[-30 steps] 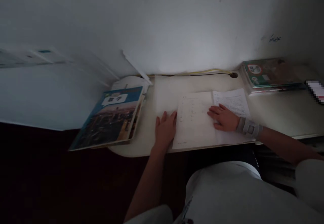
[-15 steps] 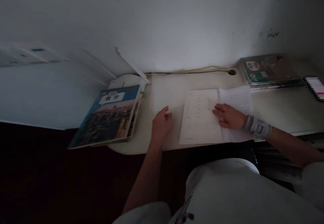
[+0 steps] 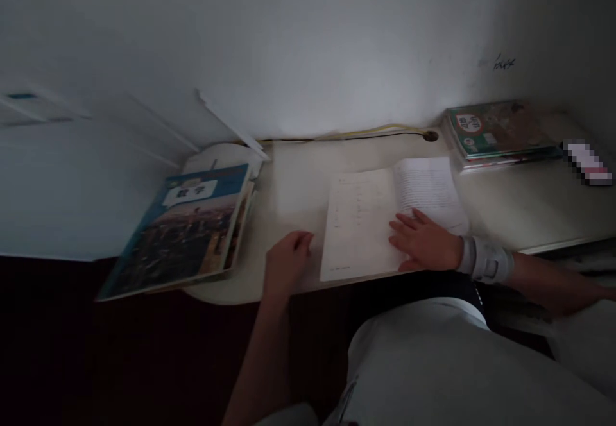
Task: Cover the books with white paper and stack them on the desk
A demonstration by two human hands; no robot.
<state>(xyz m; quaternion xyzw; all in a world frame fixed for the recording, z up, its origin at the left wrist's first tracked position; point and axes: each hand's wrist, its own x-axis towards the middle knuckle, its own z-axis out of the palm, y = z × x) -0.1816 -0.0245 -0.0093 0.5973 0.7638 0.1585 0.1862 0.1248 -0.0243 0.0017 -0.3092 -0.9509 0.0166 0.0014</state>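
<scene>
Head view: at a dim desk [image 3: 298, 182], R hand [image 3: 423, 244] lies flat, fingers spread, on the near part of an open booklet [image 3: 366, 214], gripping nothing. L hand [image 3: 285, 264], loosely curled and empty, sits just left of the booklet, apart from it. The fold runs away from the person. R hand is nearer. Blue textbook [image 3: 187, 227] lies farther left.

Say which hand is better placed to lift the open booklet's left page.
Left, probably. The left hand rests on the desk beside that page's outer edge, holding nothing visible. The right hand lies flat across the open booklet near its fold, pinning it.
</scene>
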